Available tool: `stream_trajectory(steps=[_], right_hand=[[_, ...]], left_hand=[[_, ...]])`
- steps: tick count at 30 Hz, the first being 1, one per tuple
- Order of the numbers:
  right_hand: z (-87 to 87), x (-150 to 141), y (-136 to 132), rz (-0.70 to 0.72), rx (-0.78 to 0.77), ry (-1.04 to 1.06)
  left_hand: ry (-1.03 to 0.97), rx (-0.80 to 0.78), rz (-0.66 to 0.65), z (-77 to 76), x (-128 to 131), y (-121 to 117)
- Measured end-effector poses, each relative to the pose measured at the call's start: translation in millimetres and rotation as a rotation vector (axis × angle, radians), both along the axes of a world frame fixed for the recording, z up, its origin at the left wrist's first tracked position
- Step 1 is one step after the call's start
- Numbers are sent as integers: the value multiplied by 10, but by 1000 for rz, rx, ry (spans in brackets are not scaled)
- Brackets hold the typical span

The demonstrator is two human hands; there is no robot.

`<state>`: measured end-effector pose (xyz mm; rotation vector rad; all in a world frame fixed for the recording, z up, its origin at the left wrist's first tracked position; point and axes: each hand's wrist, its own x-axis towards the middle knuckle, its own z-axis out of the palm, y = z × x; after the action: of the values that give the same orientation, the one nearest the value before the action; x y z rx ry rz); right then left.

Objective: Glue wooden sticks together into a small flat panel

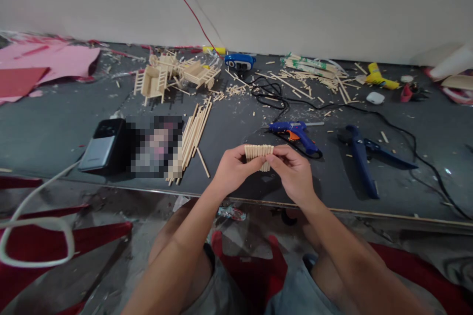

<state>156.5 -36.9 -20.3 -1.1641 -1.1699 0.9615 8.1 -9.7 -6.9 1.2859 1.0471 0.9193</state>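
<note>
I see the left hand (234, 170) and the right hand (295, 172) both closed on one small row of short wooden sticks (254, 151), near the front edge of the tabletop (229, 118). The step in hand seems to be the aligning or pressing of this row. In my judgement, the next move calls for even pressure from both sides. The glue gun (298, 133) lies just beyond, not held.
</note>
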Motion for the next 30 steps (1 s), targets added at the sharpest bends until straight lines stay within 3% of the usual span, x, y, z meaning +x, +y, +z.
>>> stream_trajectory(steps=[16, 30], right_hand=[[33, -1, -29, 4, 5, -5], [107, 50, -85, 39, -89, 58]], left_hand=[[-62, 0, 3, -2, 10, 5], [-64, 34, -27, -14, 34, -6]])
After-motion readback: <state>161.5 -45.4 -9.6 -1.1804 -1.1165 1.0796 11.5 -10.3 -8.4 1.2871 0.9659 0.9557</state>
